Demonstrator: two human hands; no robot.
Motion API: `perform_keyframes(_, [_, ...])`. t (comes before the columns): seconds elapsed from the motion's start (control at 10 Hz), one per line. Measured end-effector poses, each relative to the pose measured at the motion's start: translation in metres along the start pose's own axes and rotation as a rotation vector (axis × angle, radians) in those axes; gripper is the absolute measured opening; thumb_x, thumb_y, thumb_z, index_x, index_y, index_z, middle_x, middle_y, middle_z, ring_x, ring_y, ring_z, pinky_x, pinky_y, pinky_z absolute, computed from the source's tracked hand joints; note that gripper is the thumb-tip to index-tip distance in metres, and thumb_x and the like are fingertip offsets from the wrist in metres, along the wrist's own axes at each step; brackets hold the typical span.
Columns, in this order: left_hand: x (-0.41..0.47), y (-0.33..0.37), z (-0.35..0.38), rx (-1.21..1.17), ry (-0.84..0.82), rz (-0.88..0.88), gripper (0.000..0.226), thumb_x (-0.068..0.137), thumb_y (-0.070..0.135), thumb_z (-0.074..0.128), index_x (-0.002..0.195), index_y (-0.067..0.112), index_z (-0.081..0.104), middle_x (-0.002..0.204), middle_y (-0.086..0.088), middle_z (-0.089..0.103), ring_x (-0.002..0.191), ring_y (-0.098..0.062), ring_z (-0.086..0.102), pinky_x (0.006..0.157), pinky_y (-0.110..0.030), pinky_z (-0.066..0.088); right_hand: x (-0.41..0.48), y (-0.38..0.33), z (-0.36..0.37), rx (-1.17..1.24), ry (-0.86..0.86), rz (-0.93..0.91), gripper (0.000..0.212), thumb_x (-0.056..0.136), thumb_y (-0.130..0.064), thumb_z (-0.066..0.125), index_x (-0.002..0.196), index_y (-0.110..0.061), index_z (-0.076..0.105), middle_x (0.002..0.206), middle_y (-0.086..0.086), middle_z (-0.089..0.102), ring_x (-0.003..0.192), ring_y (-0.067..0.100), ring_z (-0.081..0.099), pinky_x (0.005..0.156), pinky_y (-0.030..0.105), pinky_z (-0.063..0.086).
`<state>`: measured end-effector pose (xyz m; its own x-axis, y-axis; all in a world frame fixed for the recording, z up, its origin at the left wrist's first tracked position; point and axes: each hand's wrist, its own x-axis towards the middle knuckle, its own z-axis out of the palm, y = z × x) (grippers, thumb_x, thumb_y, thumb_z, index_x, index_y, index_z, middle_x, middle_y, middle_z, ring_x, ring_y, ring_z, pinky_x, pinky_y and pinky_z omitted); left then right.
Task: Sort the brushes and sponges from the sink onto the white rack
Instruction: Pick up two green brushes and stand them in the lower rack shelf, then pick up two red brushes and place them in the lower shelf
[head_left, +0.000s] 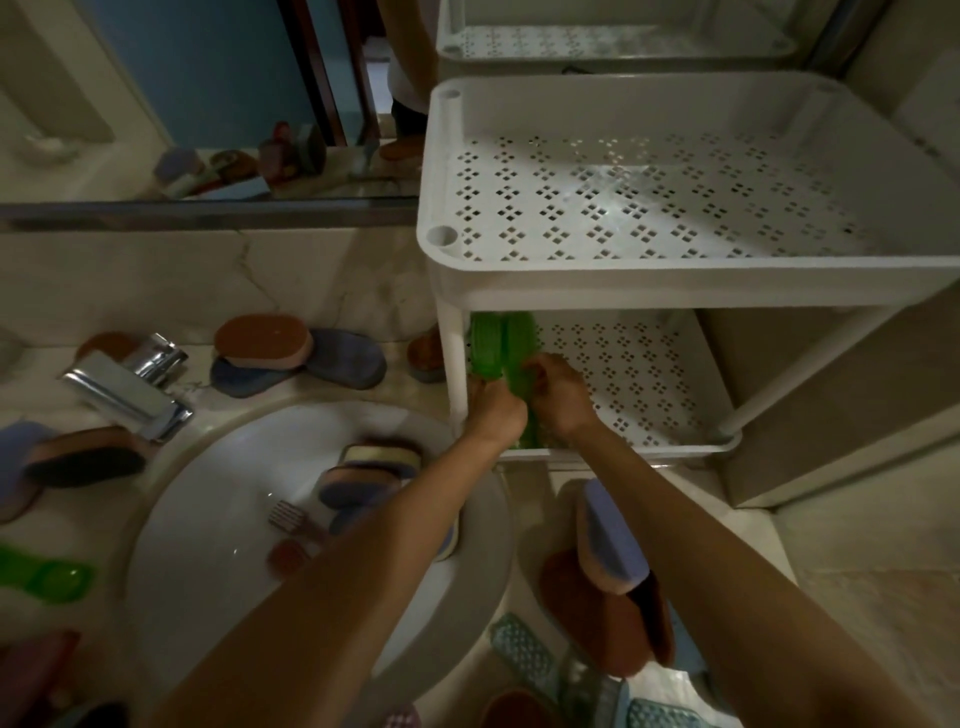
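While sponges (363, 470) sit in the sink (208, 519), two green brushes (501, 345) are gripped on the white rack's (675, 280) lower shelf, left hand (493, 410) and right hand (563, 387) fingers closed around them.

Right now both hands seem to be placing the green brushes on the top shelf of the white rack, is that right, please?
Not quite: the head view shows the left hand and right hand setting the green brushes on the lower shelf of the white rack; the top shelf holds nothing.
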<state>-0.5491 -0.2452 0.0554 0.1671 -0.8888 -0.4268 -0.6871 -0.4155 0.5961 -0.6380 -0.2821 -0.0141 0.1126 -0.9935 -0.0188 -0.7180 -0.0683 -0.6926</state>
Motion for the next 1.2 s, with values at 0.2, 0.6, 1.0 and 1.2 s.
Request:
perform_keyframes(0.2, [-0.008,-0.005,0.001,-0.179,0.013,-0.011,0.037,0.096,0.0,0.032,0.129,-0.011,0.043,0.139,-0.028,0.041,0.13,-0.036,0.039,0.103,-0.035,0.033,-0.001,0.001,0.001,-0.062,-0.012,-0.021,0.034,0.079,0.009,0.056,0.112,0.004,0.059,0.113,0.026,0.057,0.099,0.036,0.057,0.077,0.029,0.039])
perform_keyframes(0.6, [-0.063,-0.055,-0.021,-0.448,0.115,-0.055,0.024,0.093,0.004,0.046,0.103,0.002,0.067,0.114,-0.018,0.065,0.11,-0.03,0.058,0.093,-0.029,0.044,-0.088,-0.037,-0.021,-0.134,0.314,-0.328,0.03,0.074,0.0,0.046,0.099,0.004,0.062,0.099,0.024,0.062,0.086,0.038,0.063,0.069,0.036,0.053])
perform_keyframes(1.0, [-0.116,-0.217,-0.067,-0.556,0.188,-0.436,0.031,0.091,0.001,0.047,0.118,-0.009,0.058,0.124,-0.026,0.06,0.116,-0.038,0.057,0.071,-0.026,0.051,-0.166,-0.114,0.113,-0.031,-0.488,-0.164,0.026,0.092,-0.015,0.042,0.074,-0.005,0.058,0.099,0.026,0.066,0.094,0.036,0.061,0.068,0.031,0.033])
perform_keyframes(1.2, [-0.1,-0.28,-0.091,-0.507,0.186,-0.545,0.031,0.093,0.006,0.044,0.117,-0.008,0.059,0.123,-0.026,0.06,0.116,-0.038,0.057,0.092,-0.038,0.049,-0.156,-0.113,0.194,-0.245,-0.846,-0.102,0.038,0.091,-0.006,0.046,0.053,-0.005,0.044,0.059,0.013,0.048,0.06,0.026,0.045,0.053,0.029,0.029])
